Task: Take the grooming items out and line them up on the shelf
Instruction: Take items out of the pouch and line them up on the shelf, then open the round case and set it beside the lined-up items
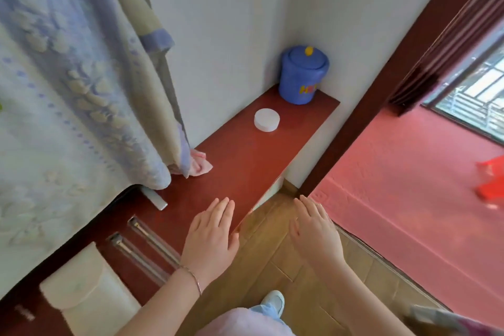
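Shelf (pixel 240 161) front edge under left hand (pixel 211 237); right hand (pixel 316 232) beside, both flat, empty. White round jar (pixel 267 119), blue lidded tub (pixel 302 75) beyond fingertips.

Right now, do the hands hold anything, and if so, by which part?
Nothing is held. The left hand is flat and open above the shelf; the right hand is open above the floor.

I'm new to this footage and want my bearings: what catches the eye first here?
Two open hands, left and right, hover empty at the near end of a dark red shelf. At its far corner stands a blue lidded pot with a yellow knob, with a white round jar just in front of it. A pale blue patterned blanket hangs on the left.
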Motion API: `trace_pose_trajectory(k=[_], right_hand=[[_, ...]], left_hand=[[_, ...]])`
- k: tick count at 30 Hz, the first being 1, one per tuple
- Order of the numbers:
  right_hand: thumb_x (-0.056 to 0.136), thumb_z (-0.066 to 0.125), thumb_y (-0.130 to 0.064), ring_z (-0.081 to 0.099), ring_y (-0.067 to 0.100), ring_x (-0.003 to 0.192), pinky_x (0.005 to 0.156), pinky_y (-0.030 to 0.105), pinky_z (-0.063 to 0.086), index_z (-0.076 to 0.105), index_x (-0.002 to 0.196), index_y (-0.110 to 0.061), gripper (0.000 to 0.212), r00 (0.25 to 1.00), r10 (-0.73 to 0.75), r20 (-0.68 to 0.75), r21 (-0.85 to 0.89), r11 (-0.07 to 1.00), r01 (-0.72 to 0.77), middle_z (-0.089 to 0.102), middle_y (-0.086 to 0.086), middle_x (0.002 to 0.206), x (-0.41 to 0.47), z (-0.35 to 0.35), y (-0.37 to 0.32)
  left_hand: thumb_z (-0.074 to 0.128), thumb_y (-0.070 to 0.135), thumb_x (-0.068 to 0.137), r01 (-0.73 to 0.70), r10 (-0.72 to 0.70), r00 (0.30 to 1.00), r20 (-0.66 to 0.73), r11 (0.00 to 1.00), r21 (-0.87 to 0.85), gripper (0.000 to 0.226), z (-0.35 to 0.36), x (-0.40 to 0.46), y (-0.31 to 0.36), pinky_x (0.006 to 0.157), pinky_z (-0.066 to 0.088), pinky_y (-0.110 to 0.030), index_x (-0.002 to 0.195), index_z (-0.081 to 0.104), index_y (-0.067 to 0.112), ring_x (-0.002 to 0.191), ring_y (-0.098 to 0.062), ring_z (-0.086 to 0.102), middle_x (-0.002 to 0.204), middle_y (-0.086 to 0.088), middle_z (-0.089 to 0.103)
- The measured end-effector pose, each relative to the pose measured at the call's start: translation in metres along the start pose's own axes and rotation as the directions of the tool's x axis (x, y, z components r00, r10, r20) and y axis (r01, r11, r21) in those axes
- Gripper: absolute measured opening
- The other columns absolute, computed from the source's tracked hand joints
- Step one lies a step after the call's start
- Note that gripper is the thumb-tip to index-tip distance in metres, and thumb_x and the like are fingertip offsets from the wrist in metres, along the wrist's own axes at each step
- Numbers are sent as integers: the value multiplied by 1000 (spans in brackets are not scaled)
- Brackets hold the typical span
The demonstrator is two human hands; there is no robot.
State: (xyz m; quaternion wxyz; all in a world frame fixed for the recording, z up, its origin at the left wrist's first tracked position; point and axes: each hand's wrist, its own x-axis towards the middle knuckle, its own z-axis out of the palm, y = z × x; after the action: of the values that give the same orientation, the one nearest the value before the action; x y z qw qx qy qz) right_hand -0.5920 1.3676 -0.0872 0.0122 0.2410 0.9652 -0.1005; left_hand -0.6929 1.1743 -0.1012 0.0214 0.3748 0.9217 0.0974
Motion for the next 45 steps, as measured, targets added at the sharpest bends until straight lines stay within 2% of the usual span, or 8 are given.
trace_pose_trajectory(k=[5,8,14,19,23,31,41,45], right_hand=[[67,77,-24,62,24,111,91,41,51,66,112,-8,49,999,-36,-25,-54,998,35,67,7,116,22,-5,60],[62,81,-21,64,24,107,85,40,54,68,112,-8,54,996,-62,-66,-60,997,58,68,6,114,36,-12,88],[83,33,-30,60,23,114,95,43,48,63,119,-8,52,995,-88,-37,-114,990,83,65,6,120,68,-21,131],[70,71,-24,62,22,112,94,42,49,63,118,-8,52,984,-173,-50,-88,982,168,67,6,117,105,-24,145],[66,76,-26,63,20,109,91,39,52,64,117,-11,54,968,-243,-57,-92,967,237,67,2,115,145,-24,155],[58,78,-34,66,12,101,88,27,51,70,110,-16,56,848,-530,12,-167,835,524,70,-3,108,235,-35,150],[54,82,-35,67,15,100,81,29,54,70,108,-14,59,714,-692,107,-91,708,700,70,-1,109,317,-28,89],[73,73,-32,55,26,120,95,35,47,57,125,-7,60,656,-732,185,-21,664,747,58,9,130,339,-21,68]], left_hand=[[36,42,81,-31,30,999,16,996,85,57,5,51,30,88,50,-39,125,55,12,120,-21,53,129,-4,57],[59,39,77,-11,9,1000,18,993,118,55,6,78,42,87,50,-38,125,56,12,118,-21,55,127,-5,59],[70,37,71,80,-83,996,19,990,115,61,10,124,60,86,52,-40,124,56,10,114,-22,57,125,-7,60],[69,38,73,81,-86,996,28,988,132,59,19,160,70,85,51,-42,123,56,11,114,-25,58,124,-9,61],[73,36,70,119,-122,992,13,985,128,59,31,190,73,84,51,-43,121,58,9,111,-26,60,121,-10,63],[79,28,65,318,-318,948,-25,948,-2,55,50,242,70,82,52,-41,113,63,7,107,-25,62,118,-10,64],[78,33,62,498,-497,865,-69,867,-1,58,49,243,67,83,51,-39,114,62,10,107,-23,62,119,-8,64],[79,32,59,579,-580,813,-50,815,-37,61,48,235,70,83,52,-38,113,63,11,106,-23,63,117,-7,65]])
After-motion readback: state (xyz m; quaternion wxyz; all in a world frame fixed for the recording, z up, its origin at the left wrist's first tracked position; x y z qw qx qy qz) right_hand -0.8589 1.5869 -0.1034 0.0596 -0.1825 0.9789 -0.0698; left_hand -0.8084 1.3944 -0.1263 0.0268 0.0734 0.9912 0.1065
